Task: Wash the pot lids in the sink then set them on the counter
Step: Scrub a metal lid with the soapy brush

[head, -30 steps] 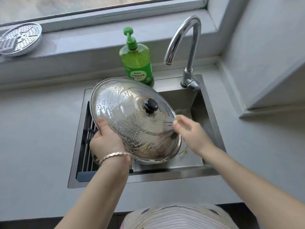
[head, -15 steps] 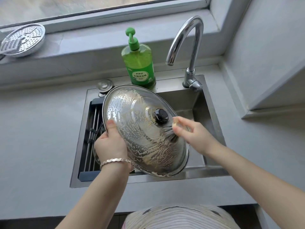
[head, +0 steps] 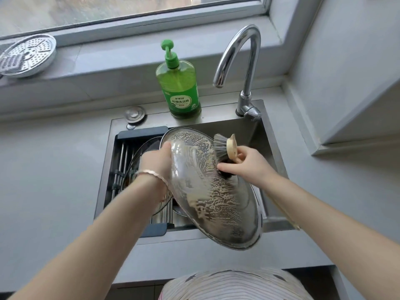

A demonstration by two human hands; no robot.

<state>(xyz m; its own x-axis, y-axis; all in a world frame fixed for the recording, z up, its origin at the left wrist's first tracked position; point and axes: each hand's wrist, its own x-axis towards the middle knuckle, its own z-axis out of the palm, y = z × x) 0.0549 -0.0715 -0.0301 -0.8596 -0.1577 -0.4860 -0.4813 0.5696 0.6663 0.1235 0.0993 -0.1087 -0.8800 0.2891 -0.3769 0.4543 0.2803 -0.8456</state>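
A large steel pot lid (head: 207, 191), streaked with soap foam, is held tilted over the sink (head: 268, 135). My left hand (head: 157, 163) grips its left rim. My right hand (head: 244, 165) holds a wooden dish brush (head: 225, 148) with grey bristles against the lid's upper right, and its fingers cover the lid's black knob. Under my left arm a second lid (head: 140, 156), of glass, lies on the rack in the sink, partly hidden.
A green soap bottle (head: 178, 85) and a curved tap (head: 242, 68) stand behind the sink. A drain stopper (head: 134, 114) lies at the sink's back left corner. A perforated steamer plate (head: 27, 55) rests on the window sill. Grey counter (head: 49, 169) extends on both sides.
The lid has turned steeper and swung right and toward me. My right hand lifted the brush to the lid's upper edge and now covers the knob. My left hand shifted up along the rim.
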